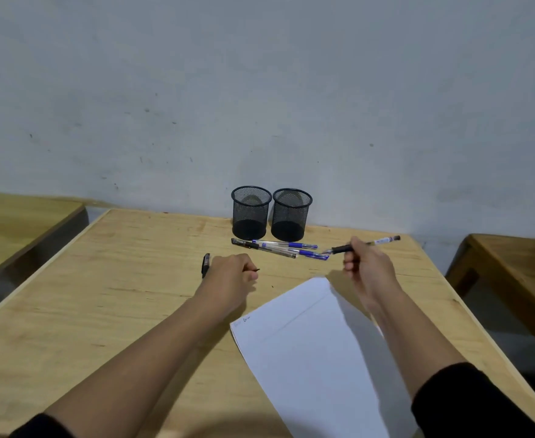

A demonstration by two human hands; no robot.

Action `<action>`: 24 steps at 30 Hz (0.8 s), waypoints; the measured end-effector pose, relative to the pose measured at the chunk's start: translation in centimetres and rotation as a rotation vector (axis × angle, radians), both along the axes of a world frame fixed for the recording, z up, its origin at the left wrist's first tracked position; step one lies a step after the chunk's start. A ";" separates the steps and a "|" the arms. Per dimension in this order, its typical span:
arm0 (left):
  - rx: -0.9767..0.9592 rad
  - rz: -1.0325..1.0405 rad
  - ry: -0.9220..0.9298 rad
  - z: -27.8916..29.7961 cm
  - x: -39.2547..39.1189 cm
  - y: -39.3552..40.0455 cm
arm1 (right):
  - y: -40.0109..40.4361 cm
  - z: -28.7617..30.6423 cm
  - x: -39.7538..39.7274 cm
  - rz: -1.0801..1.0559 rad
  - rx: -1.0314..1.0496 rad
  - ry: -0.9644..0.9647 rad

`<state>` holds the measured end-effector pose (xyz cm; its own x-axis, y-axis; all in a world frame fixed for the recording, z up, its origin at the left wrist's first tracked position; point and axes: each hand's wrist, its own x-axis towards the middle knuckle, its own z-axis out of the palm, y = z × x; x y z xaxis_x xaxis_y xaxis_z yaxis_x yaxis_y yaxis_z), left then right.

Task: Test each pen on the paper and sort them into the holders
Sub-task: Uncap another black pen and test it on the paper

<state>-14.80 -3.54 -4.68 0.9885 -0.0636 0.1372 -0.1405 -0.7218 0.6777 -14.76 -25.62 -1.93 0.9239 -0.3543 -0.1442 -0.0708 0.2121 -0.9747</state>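
The person is wearing black sleeves, showing at five and seven o'clock (both pushed up past the forearms), leaving the left hand [230, 273] and right hand [365, 262] bare.

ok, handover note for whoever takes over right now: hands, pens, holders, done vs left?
Right hand grips a black-grip pen, tip bare, above the table.
Left hand is curled round a small dark part, probably its cap.
Three pens lie before the two mesh holders, both empty.
Paper has one small scribble.
Done: none sorted.
Left: test the held pen, then the rest; sort all.
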 end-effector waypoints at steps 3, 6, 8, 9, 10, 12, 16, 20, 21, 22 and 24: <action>0.017 -0.012 0.039 -0.3 0.6 -1.5 | 2.5 -1.0 -0.5 0.125 -0.009 0.001; 0.090 -0.007 0.094 -1.1 1.1 -2.5 | 3.3 -1.8 -1.3 0.157 0.060 -0.005; 0.116 0.006 0.104 -1.4 1.3 -2.6 | 3.2 -2.3 -1.7 0.147 0.072 0.013; 0.117 0.010 0.110 -1.4 1.4 -2.6 | 3.1 -2.5 -1.9 0.144 0.081 0.019; 0.112 0.008 0.112 -1.4 1.5 -2.6 | 3.1 -2.7 -2.0 0.141 0.097 0.024; 0.100 -0.004 0.124 -1.6 1.8 -2.4 | 3.1 -2.8 -2.3 0.136 0.140 0.032; 0.033 0.042 0.108 -1.1 1.5 -1.7 | 3.5 -2.6 -2.5 0.162 0.163 0.031; -0.045 0.006 -0.003 0.0 -1.2 0.0 | 4.5 -3.3 -3.2 0.233 0.138 0.043; -0.070 0.006 -0.007 0.0 -2.3 0.5 | 4.9 -3.4 -3.5 0.251 0.116 0.030; -0.099 0.009 -0.013 0.0 -3.4 0.9 | 5.3 -3.4 -3.8 0.264 0.084 0.010; -0.118 0.019 -0.047 -0.6 -5.4 1.6 | 6.1 -3.3 -4.2 0.273 0.027 -0.008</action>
<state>-20.23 -1.99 -5.23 0.9816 -0.0255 0.1890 -0.1613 -0.6400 0.7513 -19.00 -19.49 -5.19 0.9858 -0.0881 -0.1429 -0.1217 0.2119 -0.9697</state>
